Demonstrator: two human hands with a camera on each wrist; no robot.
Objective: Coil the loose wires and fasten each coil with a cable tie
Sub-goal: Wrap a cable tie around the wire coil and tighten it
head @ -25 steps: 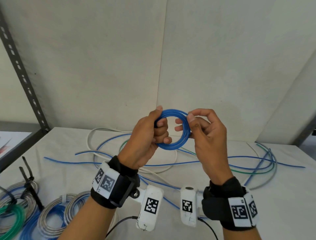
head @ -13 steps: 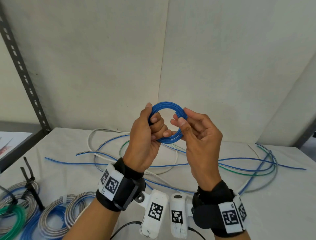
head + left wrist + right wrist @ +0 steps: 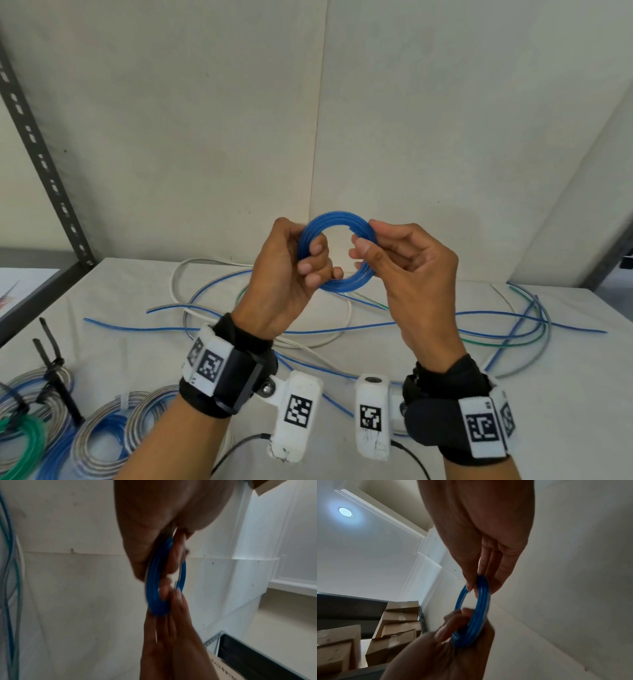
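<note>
- One blue wire coil is up in the air over the table, dead centre of the head view, no tie on it that I can see.
- Left hand has its fingers curled through the ring at its 9 o'clock side; right hand pinches the 3 o'clock side.
- Loose wires sprawl on the table behind, blue, green, white and grey, too tangled to count.
- Tied coils sit at 8 o'clock, roughly four, black cable ties sticking up.
</note>
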